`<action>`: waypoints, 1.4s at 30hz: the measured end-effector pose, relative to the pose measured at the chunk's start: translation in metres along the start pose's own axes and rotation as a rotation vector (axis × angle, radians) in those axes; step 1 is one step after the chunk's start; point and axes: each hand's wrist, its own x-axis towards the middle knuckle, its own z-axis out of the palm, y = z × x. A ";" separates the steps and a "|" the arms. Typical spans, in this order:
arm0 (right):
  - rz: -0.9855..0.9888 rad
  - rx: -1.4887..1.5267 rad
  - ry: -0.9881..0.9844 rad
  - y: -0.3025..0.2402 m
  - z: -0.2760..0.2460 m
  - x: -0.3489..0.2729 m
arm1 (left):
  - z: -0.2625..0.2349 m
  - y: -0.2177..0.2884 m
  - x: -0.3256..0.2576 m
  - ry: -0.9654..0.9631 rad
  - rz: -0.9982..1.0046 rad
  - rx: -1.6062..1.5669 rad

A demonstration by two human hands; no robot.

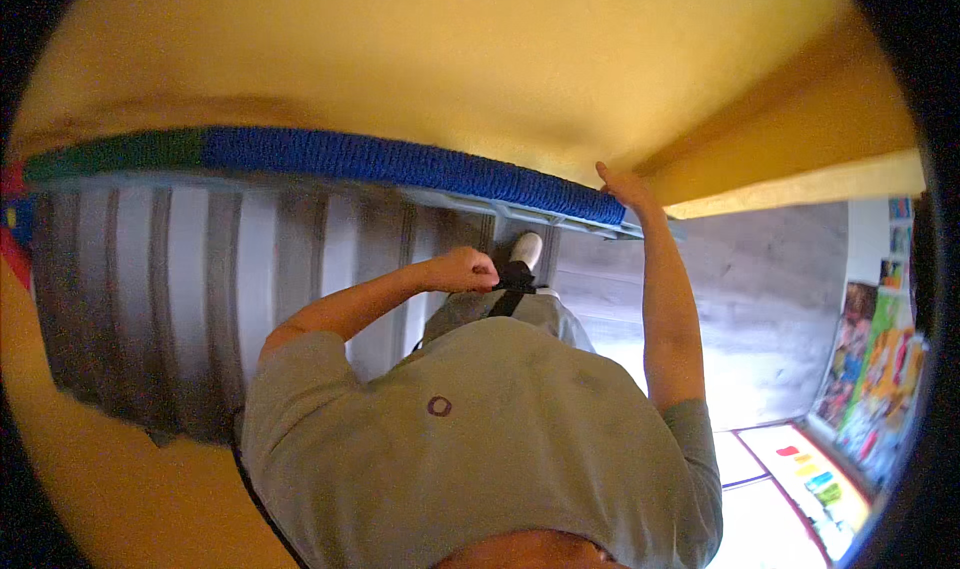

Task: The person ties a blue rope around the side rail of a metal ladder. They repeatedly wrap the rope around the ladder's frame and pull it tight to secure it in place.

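Observation:
A long handrail wound with cord (pixel 400 164), blue over most of its length and green toward the left, runs across in front of me. My right hand (pixel 628 189) is at its right end, curled over the rail, with one finger sticking up; the other fingers are mostly hidden. Bent across my front, my left hand (pixel 462 269) is closed in a loose fist with nothing visible in it. It is apart from the rail, close to a black strap or cloth (pixel 512 277) above my light shoe (pixel 526 250).
Grey stairs (pixel 255 259) with dark edge strips spread to the left under the rail. A grey floor (pixel 700 309) lies at the right. A yellow wall (pixel 480 49) stands beyond the rail. Colourful posters (pixel 880 379) and a bright panel with coloured shapes (pixel 810 479) are at the far right.

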 end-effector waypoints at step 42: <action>0.413 0.719 -0.637 0.074 -0.047 0.124 | 0.076 0.159 0.279 0.801 0.346 1.351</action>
